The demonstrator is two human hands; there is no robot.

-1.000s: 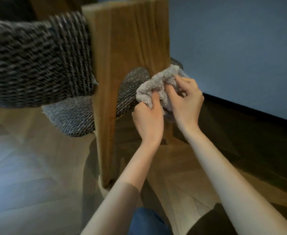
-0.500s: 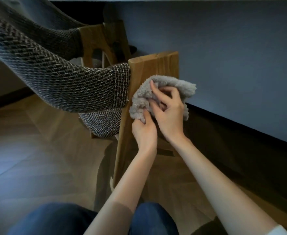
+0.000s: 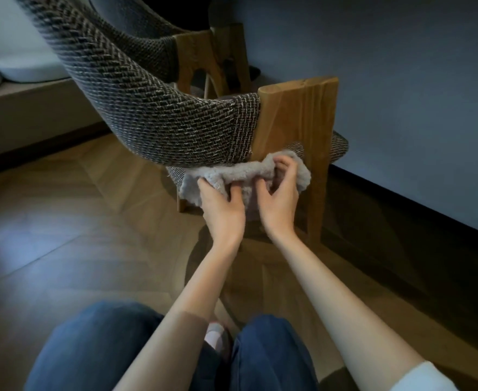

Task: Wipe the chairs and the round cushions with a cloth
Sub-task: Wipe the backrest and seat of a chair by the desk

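against 1 chair leg (image 3: 297, 122): 1 cloth (image 3: 232, 172), l grip (image 3: 222, 210) + r grip (image 3: 278, 204) both pinching it.

Open room is left over the brown herringbone wooden floor (image 3: 63, 235) in the lower left of the frame, bounded above by the curved grey woven chair back (image 3: 158, 117) swept from upper left to centre. Right of centre, passage is blocked by the broad upright wooden chair leg (image 3: 297, 122), near the blue-grey wall (image 3: 401, 94). The gap under the back is filled by the fluffy pale cloth (image 3: 232, 176) gripped by the left hand (image 3: 222, 213) and the right hand (image 3: 280, 204).

Grey cloth (image 3: 240, 173), herringbone-weave chair (image 3: 158, 108)
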